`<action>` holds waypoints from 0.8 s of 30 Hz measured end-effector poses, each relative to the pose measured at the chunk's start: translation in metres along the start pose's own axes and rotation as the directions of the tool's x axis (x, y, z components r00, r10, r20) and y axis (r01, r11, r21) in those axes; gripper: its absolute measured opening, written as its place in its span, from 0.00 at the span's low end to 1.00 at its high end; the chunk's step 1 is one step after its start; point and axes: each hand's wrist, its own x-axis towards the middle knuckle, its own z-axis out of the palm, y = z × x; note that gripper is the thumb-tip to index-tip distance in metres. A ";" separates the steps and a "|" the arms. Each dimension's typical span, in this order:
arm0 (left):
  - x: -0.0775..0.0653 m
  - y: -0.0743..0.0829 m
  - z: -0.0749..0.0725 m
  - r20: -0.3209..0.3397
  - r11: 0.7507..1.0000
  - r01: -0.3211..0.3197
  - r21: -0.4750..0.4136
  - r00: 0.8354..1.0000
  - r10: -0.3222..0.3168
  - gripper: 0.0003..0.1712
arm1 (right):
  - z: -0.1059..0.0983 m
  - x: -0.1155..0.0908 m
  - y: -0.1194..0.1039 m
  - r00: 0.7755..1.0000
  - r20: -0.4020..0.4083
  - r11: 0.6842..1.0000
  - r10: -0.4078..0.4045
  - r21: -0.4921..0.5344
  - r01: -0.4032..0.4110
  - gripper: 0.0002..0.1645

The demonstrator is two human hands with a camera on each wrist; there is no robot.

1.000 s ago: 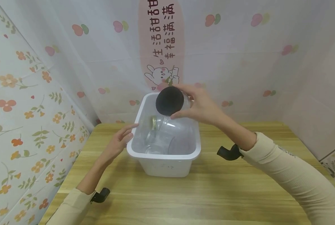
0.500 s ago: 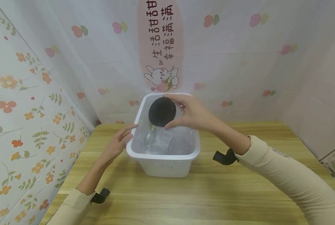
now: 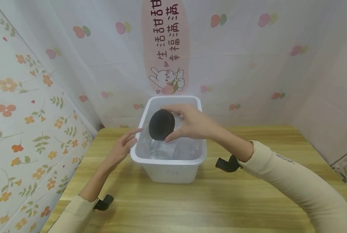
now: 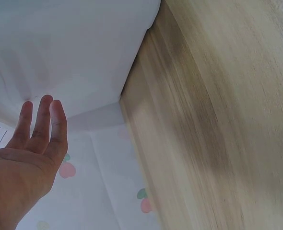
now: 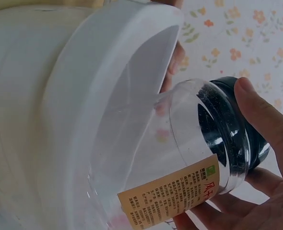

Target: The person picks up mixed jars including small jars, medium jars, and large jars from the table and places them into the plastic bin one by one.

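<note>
My right hand [image 3: 195, 123] grips a clear jar with a black lid [image 3: 161, 125] over the opening of a white plastic bin [image 3: 167, 162]. In the right wrist view the jar [image 5: 184, 127] is tilted, its body toward the bin and a brown printed label [image 5: 170, 194] on its side. Thumb and fingers are round its lid end. My left hand [image 3: 123, 147] is at the bin's left rim, fingers extended and holding nothing; the fingertips reach the rim. Inside the bin lie clear containers [image 3: 187, 150], partly hidden by the jar and the right hand.
The bin stands on a wood-grain table [image 3: 173, 207], near its back edge. Behind hangs a white printed curtain [image 3: 249, 74], and a floral curtain [image 3: 30, 139] closes off the left side. A black wrist mount [image 3: 227, 164] sticks out from the right cuff.
My right hand has lowered the jar leftward and down into the bin's opening, covering the gold-lidded jar seen before. The left hand has stayed at the rim.
</note>
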 end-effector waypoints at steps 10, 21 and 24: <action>-0.001 0.001 0.001 -0.011 1.000 0.019 0.024 1.000 -0.018 0.25 | 0.003 -0.003 -0.010 0.997 0.068 0.999 0.024 -0.045 -0.021 0.49; 0.001 0.002 0.002 -0.003 1.000 0.013 0.007 1.000 -0.013 0.25 | -0.002 -0.013 -0.005 0.980 0.178 0.994 0.089 -0.079 -0.076 0.78; 0.000 0.001 0.002 -0.016 1.000 0.013 0.014 1.000 -0.013 0.25 | -0.012 -0.020 0.001 0.986 0.136 0.994 0.100 -0.046 -0.095 0.79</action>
